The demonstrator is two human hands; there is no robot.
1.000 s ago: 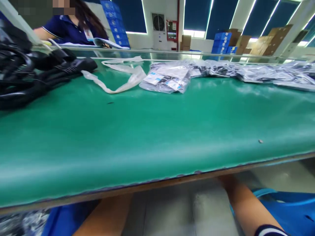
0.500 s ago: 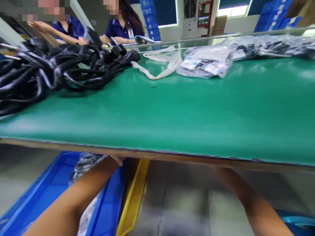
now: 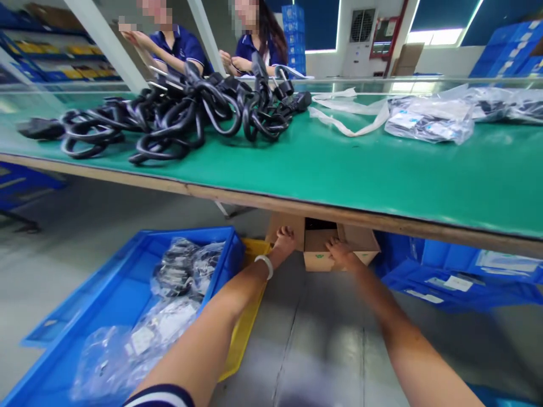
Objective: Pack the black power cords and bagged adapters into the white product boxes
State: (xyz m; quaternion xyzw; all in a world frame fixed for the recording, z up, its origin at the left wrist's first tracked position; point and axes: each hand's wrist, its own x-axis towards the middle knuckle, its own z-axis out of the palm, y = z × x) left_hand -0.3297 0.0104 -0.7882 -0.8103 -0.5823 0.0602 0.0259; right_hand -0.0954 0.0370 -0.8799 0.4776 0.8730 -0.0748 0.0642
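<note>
Below the table edge stands an open cardboard box (image 3: pixel 316 262), dark inside, its flaps folded out. My left hand (image 3: pixel 285 239), with a white bangle at the wrist, has its fingers curled on the left flap. At the front edge of the box, my right hand (image 3: pixel 339 251) bends its fingers over the front flap. What lies inside the box is too dark to make out.
Black power cables (image 3: pixel 182 116) lie heaped on the green tabletop (image 3: pixel 348 169), near bagged parts (image 3: pixel 428 120). Left of my arms is a blue crate (image 3: pixel 123 294) with bagged cables, beside a yellow bin (image 3: pixel 244 339). Blue bins (image 3: pixel 458 277) stand right. Two people sit opposite.
The view has tilted down and turned left. Both hands, hidden under the table before, now show on the cardboard box, which has come into sight.
</note>
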